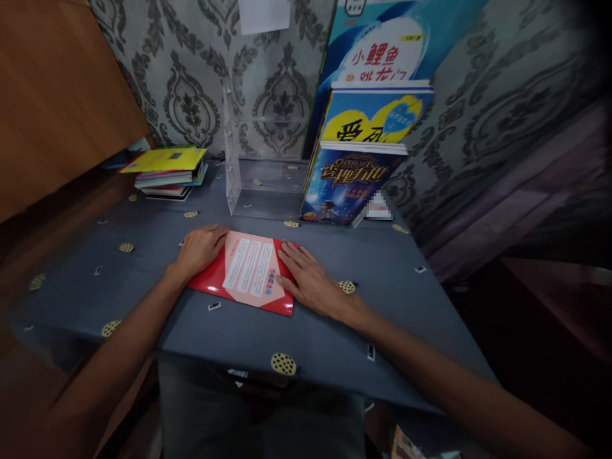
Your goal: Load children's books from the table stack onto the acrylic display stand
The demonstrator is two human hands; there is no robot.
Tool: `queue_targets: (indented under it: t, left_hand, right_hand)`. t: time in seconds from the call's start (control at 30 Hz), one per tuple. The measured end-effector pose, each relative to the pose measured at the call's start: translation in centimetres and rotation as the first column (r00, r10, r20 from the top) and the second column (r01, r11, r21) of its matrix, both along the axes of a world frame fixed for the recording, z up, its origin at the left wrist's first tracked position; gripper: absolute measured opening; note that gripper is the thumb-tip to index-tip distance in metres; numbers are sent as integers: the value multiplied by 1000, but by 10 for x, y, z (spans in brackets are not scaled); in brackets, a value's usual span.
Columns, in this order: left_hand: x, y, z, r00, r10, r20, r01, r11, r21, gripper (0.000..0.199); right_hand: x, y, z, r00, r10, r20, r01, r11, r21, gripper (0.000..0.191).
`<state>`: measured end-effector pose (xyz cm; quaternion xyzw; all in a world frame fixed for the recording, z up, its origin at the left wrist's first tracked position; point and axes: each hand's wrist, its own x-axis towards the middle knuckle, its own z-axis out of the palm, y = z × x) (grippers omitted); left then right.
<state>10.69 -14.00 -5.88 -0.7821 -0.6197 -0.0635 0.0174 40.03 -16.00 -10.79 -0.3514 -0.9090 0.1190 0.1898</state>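
A thin red book (211,278) with a pink panel and white text boxes lies flat on the tablecloth, its printing turned sideways. Over its upper left corner rests my left hand (203,247), palm down with the fingers stretched along the edge. My right hand (312,282) lies on the book's right edge, fingers spread flat and thumb apart on the cover. Neither hand lifts the book. Beyond it stands a clear acrylic rack (233,153), with a blue book (351,188) at the front of its right side.
Behind the blue book stand a blue and yellow book (375,118) and a tall teal book (387,51). A stack of books with a yellow one on top (167,160) sits at the far left. The grey tablecloth (157,255) drops at the near edge; patterned wallpaper (191,95) closes off the back.
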Motion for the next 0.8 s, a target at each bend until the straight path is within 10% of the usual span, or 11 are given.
queue_targets:
  t: [0.5, 0.8]
  left_hand:
    - [5, -2, -3, 997, 1, -83, 2, 999, 35, 35]
    - [7, -6, -4, 990, -33, -137, 40, 998, 49, 34]
  right_hand:
    - [-11, -42, 17, 945, 326, 40, -324, 945, -33, 75]
    - [-20, -48, 27, 946, 302, 116, -302, 953, -20, 54]
